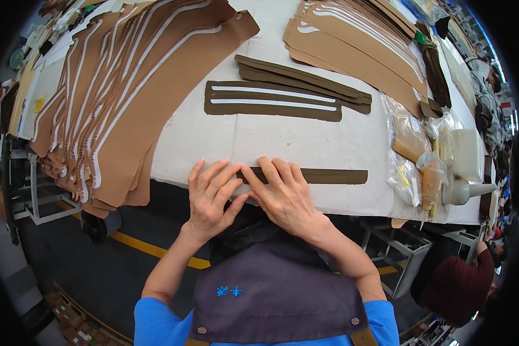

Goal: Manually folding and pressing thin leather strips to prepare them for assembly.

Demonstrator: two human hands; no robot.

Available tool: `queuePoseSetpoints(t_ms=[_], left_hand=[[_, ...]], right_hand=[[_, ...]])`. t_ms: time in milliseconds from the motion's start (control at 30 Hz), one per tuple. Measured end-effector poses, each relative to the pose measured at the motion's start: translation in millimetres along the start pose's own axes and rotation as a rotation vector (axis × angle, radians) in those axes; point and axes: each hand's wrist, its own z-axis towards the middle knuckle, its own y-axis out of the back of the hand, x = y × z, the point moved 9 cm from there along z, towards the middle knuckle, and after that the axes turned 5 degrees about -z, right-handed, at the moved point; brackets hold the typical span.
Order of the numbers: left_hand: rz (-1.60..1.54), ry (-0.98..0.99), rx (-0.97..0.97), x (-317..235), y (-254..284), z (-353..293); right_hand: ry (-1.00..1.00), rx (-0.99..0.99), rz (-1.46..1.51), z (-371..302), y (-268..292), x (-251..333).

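The narrow olive strip [334, 176] is lying flat on the white tabletop [352, 138], just in from the near edge, its bare length running toward 3 o'clock from your fingers. You seem to be lining up or smoothing its left end. For a clean result, you'd best be pressing lightly with the fingertip pads, working from that end toward 3 o'clock and watching that the edges are lying straight, without twist or pucker.

Your right hand [286, 190] is reaching across the strip, fingers spread and pointing toward 11 o'clock, index tip resting at the left end. Your left hand [212, 193] is sitting at 9 o'clock, its fingers fanned toward 12 and 1. Neither hand is clenching; no firm grasp is showing, though you can't be sure whether anything is being pinched beneath the right fingers. Both wrists are angling inward, with the thumbs nearly meeting.

Outward from the strip, a wider olive piece with two white bands [273, 100] is lying toward 11 o'clock, partly under stacked olive strips [311, 83]. Tan panels [138, 109] are spreading at 10 o'clock, and a white bottle [466, 155] is standing at 3.
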Motion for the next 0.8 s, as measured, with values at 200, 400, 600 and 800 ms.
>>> queuePoseSetpoints(t_ms=[200,400,600,800], left_hand=[[0.021,-0.055,0.041,5,-6,-14],[0.170,-0.202,0.100,7,-8,-16],[0.280,-0.218,0.165,-3,-14,8],[0.275,-0.251,0.140,-7,-17,15]], right_hand=[[-0.018,0.102,-0.038,-7,-13,-1],[-0.045,0.188,0.071,-15,-19,-8],[-0.194,0.282,-0.076,-78,12,-69],[-0.483,0.335,-0.303,-163,69,-145]])
